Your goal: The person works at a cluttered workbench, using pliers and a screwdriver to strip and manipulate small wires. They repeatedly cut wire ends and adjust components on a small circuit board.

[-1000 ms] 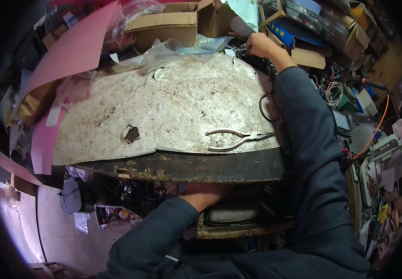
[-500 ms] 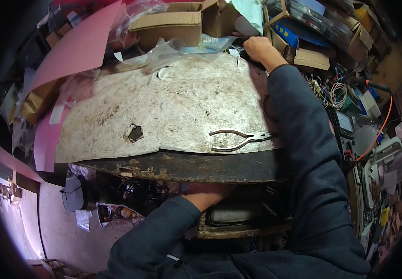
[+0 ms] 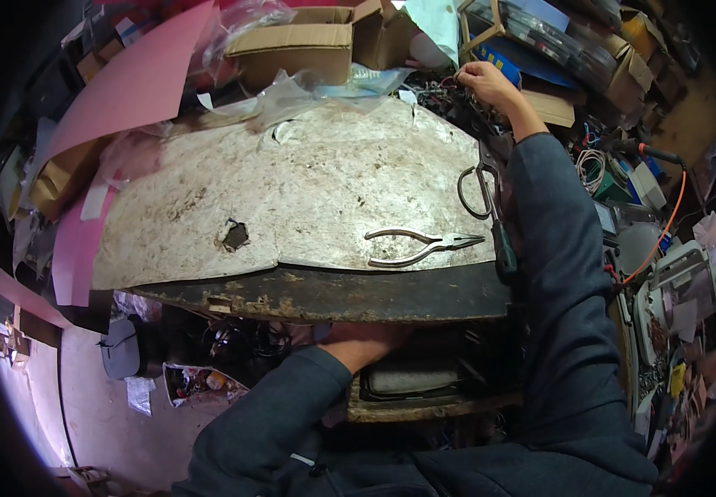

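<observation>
My right hand [image 3: 492,84] reaches to the far right corner of the workbench, over a heap of small dark parts and wires [image 3: 441,91]. Its thumb and fingers are pinched together; whatever is between them is too small to make out. Beneath the bench's front edge, my left hand [image 3: 366,341] reaches into the space by an open drawer [image 3: 424,410], and its fingers are hidden. Needle-nose pliers [image 3: 424,248] lie on the stained white sheet [image 3: 308,190]. Beside my right forearm lie scissors with dark handles [image 3: 476,192] and a dark green-handled tool [image 3: 504,253].
Cardboard boxes [image 3: 292,54] and clear plastic bags [image 3: 292,98] crowd the back. A pink sheet [image 3: 126,91] curves over the left. Right of my arm are coiled wires [image 3: 592,168], a soldering iron [image 3: 663,154] with an orange cord, and a meter [image 3: 607,217]. A scrap-filled box [image 3: 200,385] stands below.
My right hand has shifted slightly right, and my forearm has swung right, uncovering the scissors, the green-handled tool and the pliers' tips. The left hand stays under the bench edge.
</observation>
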A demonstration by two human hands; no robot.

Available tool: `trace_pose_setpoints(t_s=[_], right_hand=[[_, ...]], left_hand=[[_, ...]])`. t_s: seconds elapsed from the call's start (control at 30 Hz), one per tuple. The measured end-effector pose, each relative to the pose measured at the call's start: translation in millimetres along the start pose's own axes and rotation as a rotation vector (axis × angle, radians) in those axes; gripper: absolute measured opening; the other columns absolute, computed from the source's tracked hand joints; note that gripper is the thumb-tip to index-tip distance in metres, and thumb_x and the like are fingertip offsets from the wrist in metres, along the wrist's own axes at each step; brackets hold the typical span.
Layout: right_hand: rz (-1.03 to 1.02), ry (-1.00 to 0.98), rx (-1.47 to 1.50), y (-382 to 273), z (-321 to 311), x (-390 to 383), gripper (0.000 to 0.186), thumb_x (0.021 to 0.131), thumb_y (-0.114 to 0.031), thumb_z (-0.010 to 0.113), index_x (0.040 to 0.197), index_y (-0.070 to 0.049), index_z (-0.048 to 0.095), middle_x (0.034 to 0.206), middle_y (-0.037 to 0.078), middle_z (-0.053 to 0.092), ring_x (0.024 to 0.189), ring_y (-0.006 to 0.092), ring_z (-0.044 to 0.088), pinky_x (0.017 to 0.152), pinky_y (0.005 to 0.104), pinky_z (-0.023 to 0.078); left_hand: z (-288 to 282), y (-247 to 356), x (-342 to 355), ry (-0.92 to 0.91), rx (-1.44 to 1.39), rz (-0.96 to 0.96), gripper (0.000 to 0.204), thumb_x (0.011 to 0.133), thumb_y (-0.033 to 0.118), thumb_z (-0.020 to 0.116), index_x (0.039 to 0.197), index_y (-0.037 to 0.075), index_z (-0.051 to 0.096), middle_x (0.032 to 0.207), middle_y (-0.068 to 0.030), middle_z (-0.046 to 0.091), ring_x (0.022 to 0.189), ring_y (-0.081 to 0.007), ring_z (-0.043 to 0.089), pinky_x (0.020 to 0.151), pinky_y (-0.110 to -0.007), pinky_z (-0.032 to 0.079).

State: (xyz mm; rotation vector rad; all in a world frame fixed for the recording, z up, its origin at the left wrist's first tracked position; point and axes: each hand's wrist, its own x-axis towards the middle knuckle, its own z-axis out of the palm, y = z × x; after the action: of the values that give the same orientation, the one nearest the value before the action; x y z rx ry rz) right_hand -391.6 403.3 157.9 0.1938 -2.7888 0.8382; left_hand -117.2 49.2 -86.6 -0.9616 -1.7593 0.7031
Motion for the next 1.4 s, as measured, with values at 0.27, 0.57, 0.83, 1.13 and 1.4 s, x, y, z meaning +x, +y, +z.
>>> trace_pose_setpoints(t_s=[0.27,0.57,0.83,1.13,1.4], right_hand=[[0.013,0.002,-0.003,-19,0,-17,0.022,0.100,-0.022,0.062,0.099,-0.002,0.070,0.074,-0.002,0.060,0.066,0.0097,0.049,0.061,0.0303,0.041],[0.030,-0.448,0.141,-57,-14,-39,0.013,0.097,-0.016,0.067,0.097,-0.003,0.072,0.075,-0.003,0.062,0.063,0.0064,0.052,0.055,0.0243,0.041],[0.205,-0.695,0.013,-107,-21,-86,0.025,0.093,-0.022,0.071,0.110,-0.004,0.075,0.086,0.001,0.073,0.069,0.0068,0.060,0.059,0.0260,0.047],[0.095,0.012,-0.506,-99,-36,-134,0.020,0.075,-0.016,0.082,0.092,-0.006,0.080,0.078,0.012,0.075,0.070,0.0233,0.073,0.066,0.0365,0.058],[0.201,0.379,-0.542,-73,-30,-205,0.015,0.076,-0.018,0.070,0.086,-0.019,0.081,0.094,0.011,0.075,0.090,0.0331,0.071,0.082,0.0429,0.056]], left_hand=[[2,0,-5,-0.031,0.023,-0.027,0.056,0.104,0.046,0.038,0.148,0.012,0.042,0.154,-0.0146,0.043,0.139,-0.0326,0.043,0.115,-0.044,0.036],[-24,-33,16,-0.659,-1.393,-0.305,0.061,0.101,0.052,0.040,0.149,0.015,0.043,0.155,-0.0141,0.042,0.140,-0.0358,0.041,0.119,-0.049,0.029],[-38,-69,41,-0.784,-1.521,-0.337,0.059,0.099,0.050,0.047,0.146,0.015,0.048,0.150,-0.0154,0.047,0.138,-0.0372,0.043,0.116,-0.051,0.032],[-40,-66,41,-0.650,-1.372,-0.286,0.058,0.098,0.047,0.050,0.148,0.018,0.045,0.153,-0.0138,0.044,0.139,-0.0377,0.042,0.114,-0.051,0.034],[-49,-71,42,-0.655,-1.349,-0.219,0.046,0.096,0.045,0.054,0.128,0.014,0.064,0.126,-0.0174,0.065,0.120,-0.0379,0.059,0.102,-0.050,0.045]])
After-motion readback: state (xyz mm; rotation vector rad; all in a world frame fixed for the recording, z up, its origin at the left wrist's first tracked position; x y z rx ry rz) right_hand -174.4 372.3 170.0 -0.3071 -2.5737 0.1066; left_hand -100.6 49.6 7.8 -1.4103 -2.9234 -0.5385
